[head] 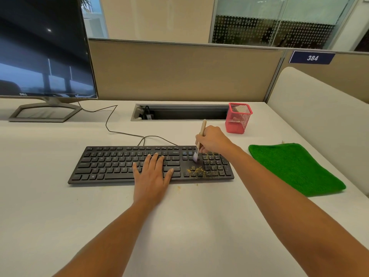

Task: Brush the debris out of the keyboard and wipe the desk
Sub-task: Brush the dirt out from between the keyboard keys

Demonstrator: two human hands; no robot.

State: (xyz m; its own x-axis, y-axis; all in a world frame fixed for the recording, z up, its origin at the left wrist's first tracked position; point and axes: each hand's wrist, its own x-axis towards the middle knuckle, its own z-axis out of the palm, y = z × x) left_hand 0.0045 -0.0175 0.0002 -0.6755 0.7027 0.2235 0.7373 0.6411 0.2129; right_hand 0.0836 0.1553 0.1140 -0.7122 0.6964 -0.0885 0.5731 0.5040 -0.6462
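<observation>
The brushing step is under way: the right hand [212,139] grips the brush [199,141] over the keyboard [111,164], which the flat, relaxed left hand [151,173] steadies. Next, crumbs [199,170] need sweeping onto the counter [60,216]; the green cloth [295,168] waits nearby.

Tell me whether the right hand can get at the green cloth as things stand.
Probably yes: the green cloth lies on the desk to the right of the right hand, nothing between. Its fingers hold the brush, though, so that likely goes down first.
</observation>
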